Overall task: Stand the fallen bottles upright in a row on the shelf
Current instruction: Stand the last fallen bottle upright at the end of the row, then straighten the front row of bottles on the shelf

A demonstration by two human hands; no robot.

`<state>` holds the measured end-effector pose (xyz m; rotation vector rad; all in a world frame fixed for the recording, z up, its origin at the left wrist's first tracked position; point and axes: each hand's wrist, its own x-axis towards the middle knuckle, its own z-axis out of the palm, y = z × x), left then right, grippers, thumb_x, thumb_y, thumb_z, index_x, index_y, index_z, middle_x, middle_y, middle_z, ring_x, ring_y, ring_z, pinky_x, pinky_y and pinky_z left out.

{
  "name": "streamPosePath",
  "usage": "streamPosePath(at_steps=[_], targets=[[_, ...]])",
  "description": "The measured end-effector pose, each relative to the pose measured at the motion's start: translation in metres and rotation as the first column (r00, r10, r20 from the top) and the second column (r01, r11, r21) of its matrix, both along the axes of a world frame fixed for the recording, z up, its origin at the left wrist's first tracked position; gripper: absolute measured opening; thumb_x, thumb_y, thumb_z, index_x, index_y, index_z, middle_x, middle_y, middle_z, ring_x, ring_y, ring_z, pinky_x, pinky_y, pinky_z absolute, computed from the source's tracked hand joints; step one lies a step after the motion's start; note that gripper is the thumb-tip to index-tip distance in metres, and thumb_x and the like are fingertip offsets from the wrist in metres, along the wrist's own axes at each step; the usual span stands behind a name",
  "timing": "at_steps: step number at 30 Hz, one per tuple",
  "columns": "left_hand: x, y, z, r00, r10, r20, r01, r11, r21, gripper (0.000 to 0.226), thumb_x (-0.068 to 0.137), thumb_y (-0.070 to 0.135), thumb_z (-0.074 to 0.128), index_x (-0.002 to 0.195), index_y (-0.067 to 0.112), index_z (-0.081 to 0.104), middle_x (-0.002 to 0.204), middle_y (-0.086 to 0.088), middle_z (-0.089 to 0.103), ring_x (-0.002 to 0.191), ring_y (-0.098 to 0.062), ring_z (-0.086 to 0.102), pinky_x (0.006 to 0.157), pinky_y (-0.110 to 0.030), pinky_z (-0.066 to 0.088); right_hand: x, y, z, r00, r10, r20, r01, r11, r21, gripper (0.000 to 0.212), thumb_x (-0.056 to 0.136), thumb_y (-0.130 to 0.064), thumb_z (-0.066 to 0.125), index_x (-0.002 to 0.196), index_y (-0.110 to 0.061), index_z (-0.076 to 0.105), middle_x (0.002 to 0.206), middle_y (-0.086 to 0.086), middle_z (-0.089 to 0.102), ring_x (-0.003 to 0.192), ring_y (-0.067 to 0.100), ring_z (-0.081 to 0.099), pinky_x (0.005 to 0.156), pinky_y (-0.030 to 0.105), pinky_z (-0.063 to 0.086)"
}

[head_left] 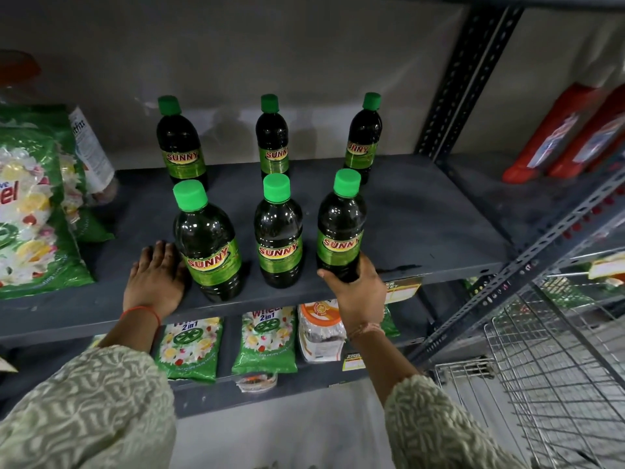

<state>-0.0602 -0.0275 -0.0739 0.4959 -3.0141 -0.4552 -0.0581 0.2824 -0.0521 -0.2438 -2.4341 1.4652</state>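
Several dark bottles with green caps and green "SUNNY" labels stand upright on the grey shelf (422, 211) in two rows. In the back row stand a left bottle (181, 143), a middle bottle (272, 137) and a right bottle (363, 138). The front row holds a left bottle (208, 242), a middle bottle (278, 231) and a right bottle (341, 228). My right hand (358, 292) grips the base of the front right bottle. My left hand (154, 279) lies flat on the shelf, fingers beside the front left bottle's base.
Green detergent bags (30, 204) and a white bottle (91, 147) crowd the shelf's left end. More green bags (263, 340) and a jar sit on the shelf below. A wire trolley (548, 384) stands at lower right, red bottles (561, 130) beyond the slotted upright (466, 79).
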Motion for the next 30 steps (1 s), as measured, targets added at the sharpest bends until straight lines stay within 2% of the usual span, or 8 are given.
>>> streamPosePath(at_steps=[3, 5, 7, 8, 12, 17, 22, 30], targets=[[0.007, 0.002, 0.006, 0.985, 0.125, -0.120, -0.092, 0.964, 0.251, 0.056, 0.086, 0.035, 0.029, 0.129, 0.005, 0.046, 0.141, -0.024, 0.043, 0.130, -0.040, 0.037, 0.110, -0.049, 0.032, 0.003, 0.000, 0.000, 1.000, -0.003, 0.008, 0.003, 1.000, -0.001, 0.065, 0.063, -0.037, 0.079, 0.117, -0.011, 0.054, 0.108, 0.010, 0.067, 0.099, 0.027, 0.061, 0.079, 0.028, 0.046], [0.029, 0.017, 0.015, 0.832, 0.426, -0.355, -0.235, 0.851, 0.470, 0.049, 0.084, 0.028, 0.034, 0.108, -0.006, 0.060, 0.113, -0.035, 0.060, 0.106, -0.045, 0.055, 0.092, -0.046, 0.043, 0.006, 0.001, -0.002, 1.000, 0.021, 0.013, -0.021, 1.000, -0.001, 0.081, 0.063, -0.036, 0.080, 0.131, -0.012, 0.042, 0.126, 0.012, 0.057, 0.116, 0.028, 0.052, 0.093, 0.032, 0.043], [0.065, 0.047, 0.020, 0.646, 0.529, -0.550, -0.213, 0.817, 0.536, 0.040, 0.089, 0.022, 0.042, 0.083, -0.012, 0.061, 0.079, -0.032, 0.061, 0.079, -0.026, 0.061, 0.074, -0.035, 0.044, 0.009, 0.002, -0.001, 0.997, 0.075, 0.024, -0.075, 0.997, 0.013, 0.100, 0.063, -0.036, 0.080, 0.140, -0.012, 0.023, 0.144, 0.012, 0.038, 0.132, 0.027, 0.035, 0.106, 0.036, 0.032], [0.082, 0.068, 0.024, 0.630, 0.495, -0.599, -0.143, 0.831, 0.538, 0.040, 0.089, 0.025, 0.044, 0.076, -0.009, 0.060, 0.070, -0.024, 0.058, 0.070, -0.009, 0.055, 0.068, -0.026, 0.041, 0.009, 0.002, -0.001, 0.995, 0.102, 0.013, -0.102, 0.994, 0.031, 0.105, 0.062, -0.037, 0.081, 0.142, -0.011, 0.018, 0.147, 0.012, 0.033, 0.135, 0.027, 0.030, 0.109, 0.038, 0.028], [0.101, 0.151, 0.020, 0.816, 0.315, -0.484, 0.058, 0.789, 0.611, 0.059, 0.073, 0.050, 0.055, 0.111, 0.006, 0.060, 0.103, -0.005, 0.060, 0.093, -0.012, 0.054, 0.085, -0.032, 0.045, 0.000, 0.004, -0.001, 0.987, 0.158, -0.015, -0.155, 0.980, 0.127, 0.105, 0.061, -0.039, 0.080, 0.140, -0.007, 0.019, 0.142, 0.015, 0.037, 0.130, 0.030, 0.030, 0.110, 0.041, 0.025], [0.050, 0.199, 0.025, 0.872, 0.319, -0.370, 0.031, 0.719, 0.694, 0.083, 0.069, 0.027, 0.076, 0.137, 0.005, 0.034, 0.136, -0.017, 0.046, 0.118, -0.025, 0.047, 0.103, -0.038, 0.041, -0.007, 0.006, -0.005, 0.984, 0.165, -0.061, -0.151, 0.970, 0.189, 0.085, 0.065, -0.031, 0.079, 0.131, 0.000, 0.034, 0.127, 0.019, 0.051, 0.117, 0.035, 0.043, 0.099, 0.029, 0.024], [0.020, 0.199, 0.021, 0.841, 0.409, -0.355, -0.141, 0.798, 0.586, 0.061, 0.063, 0.021, 0.079, 0.112, -0.001, 0.051, 0.108, -0.021, 0.063, 0.103, -0.041, 0.052, 0.090, -0.037, 0.036, -0.010, 0.021, -0.006, 0.980, 0.188, -0.067, -0.175, 0.970, 0.167, 0.079, 0.067, -0.031, 0.077, 0.128, -0.001, 0.037, 0.121, 0.018, 0.053, 0.111, 0.031, 0.043, 0.097, 0.036, 0.032], [0.013, 0.231, 0.018, 0.871, 0.302, -0.389, -0.040, 0.831, 0.555, 0.056, 0.066, 0.021, 0.079, 0.108, -0.002, 0.051, 0.104, -0.025, 0.062, 0.103, -0.041, 0.049, 0.088, -0.041, 0.042, -0.028, 0.107, -0.005, 0.998, 0.056, -0.043, -0.047, 0.984, 0.175, 0.077, 0.064, -0.026, 0.080, 0.125, 0.001, 0.040, 0.114, 0.020, 0.056, 0.108, 0.035, 0.047, 0.092, 0.039, 0.038]])
